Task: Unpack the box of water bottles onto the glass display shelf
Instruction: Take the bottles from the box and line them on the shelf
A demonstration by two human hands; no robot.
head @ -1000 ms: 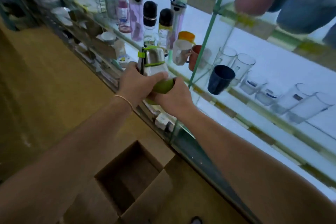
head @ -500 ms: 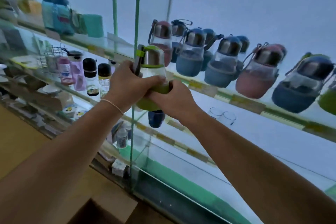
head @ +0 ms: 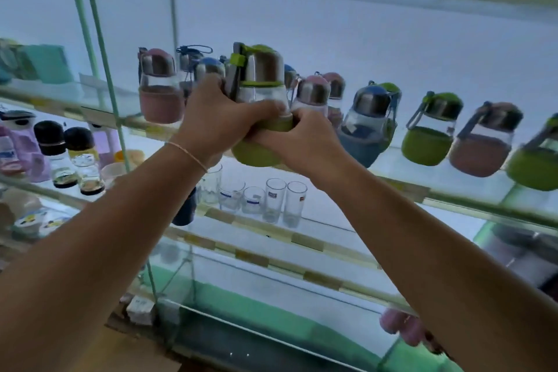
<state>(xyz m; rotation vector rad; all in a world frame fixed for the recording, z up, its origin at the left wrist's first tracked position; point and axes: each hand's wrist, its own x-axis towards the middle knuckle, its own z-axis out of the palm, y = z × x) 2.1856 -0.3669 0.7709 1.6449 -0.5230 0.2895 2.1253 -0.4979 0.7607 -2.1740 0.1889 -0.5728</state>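
Over the last second I've brought the green-sleeved water bottle up from below to the glass display shelf. My left hand and right hand are both clamped round it, so I judge it about to be set down. A row of sleeved bottles already stands there, and through the blur I can't tell which gap it suits. Glass tumblers stand on the shelf below.

Clear drinking glasses lower down, navy mug just L of them, teal box far upper L
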